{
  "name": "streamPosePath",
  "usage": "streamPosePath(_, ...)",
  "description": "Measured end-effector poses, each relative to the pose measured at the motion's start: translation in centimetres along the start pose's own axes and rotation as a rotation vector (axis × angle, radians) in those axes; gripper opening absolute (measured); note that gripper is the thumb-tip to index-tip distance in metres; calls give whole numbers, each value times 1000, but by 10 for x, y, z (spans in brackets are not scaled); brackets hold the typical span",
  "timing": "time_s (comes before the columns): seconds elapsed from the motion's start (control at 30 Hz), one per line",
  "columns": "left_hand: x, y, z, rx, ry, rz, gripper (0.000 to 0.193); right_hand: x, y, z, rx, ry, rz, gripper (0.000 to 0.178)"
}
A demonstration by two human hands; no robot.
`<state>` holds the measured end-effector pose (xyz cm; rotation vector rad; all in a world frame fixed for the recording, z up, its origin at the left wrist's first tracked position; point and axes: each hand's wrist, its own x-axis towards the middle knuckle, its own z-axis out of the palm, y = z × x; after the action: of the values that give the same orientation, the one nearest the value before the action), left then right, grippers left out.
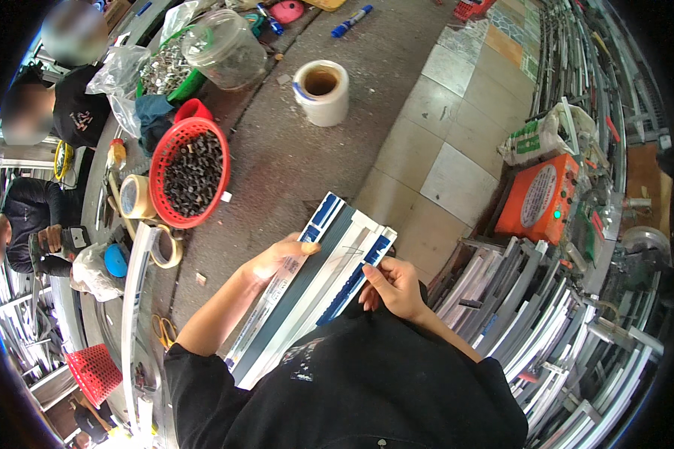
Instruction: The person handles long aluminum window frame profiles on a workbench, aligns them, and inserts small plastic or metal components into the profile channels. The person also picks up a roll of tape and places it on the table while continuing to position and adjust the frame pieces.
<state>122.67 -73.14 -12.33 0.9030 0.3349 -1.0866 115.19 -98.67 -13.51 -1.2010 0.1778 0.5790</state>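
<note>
Two bare hands meet at a slanting bundle of long, straight white and dark grey profiles (pixel 294 292) with blue printed strips, in front of the wearer's black-clothed torso and over the near edge of the counter. The left hand (pixel 277 260) is partly closed around the bundle's left edge, its thumb on top and its other fingers hidden beneath. The right hand (pixel 394 286) is half curled at the right edge, its thumb against a blue strip; whether its fingers grip there I cannot tell. Beyond the bundle, a white hollow-cored roll (pixel 329 112) stands on the grey counter (pixel 277 176). To the left sits a red perforated plastic basket (pixel 153 176) holding small black pieces (pixel 193 176), with a cream tape roll (pixel 166 258) and orange-handled scissors (pixel 163 331) nearer the wearer. A blue marker (pixel 352 21) lies at the far end. To the right are a pale tiled floor (pixel 427 135) and an orange box (pixel 538 198) with a green light.
</note>
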Motion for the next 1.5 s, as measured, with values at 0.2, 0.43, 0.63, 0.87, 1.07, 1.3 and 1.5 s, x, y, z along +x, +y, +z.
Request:
streamPosePath(0.2, 29, -66, 27, 4, -108, -232, 86, -32, -15, -107, -260, -124, 95, 35)
streamPosePath(0.43, 46, -118, 80, -191, -225, -255, 87, -28, 4, -148, -96, -304, -160, 90)
streamPosePath(0.63, 57, -145, 101, -117, -205, -289, 75, 7, -99, -179, -981, -1076, 95, 51)
streamPosePath(0.87, 61, -157, 118, -107, -194, -308, 65, 104, -91, -54, -476, -1917, 256, 33)
streamPosePath(1.07, 63, -156, 116, -92, -238, -301, 64, 39, 61, -138, 338, -927, 548, 35)
streamPosePath(1.3, 66, -156, 112, -101, -236, -289, 63, -128, -17, -251, -439, -852, 164, 26)
streamPosePath(1.5, 66, -165, 115, -140, -266, -221, 67, 28, -103, -155, -572, -1432, -118, 29)
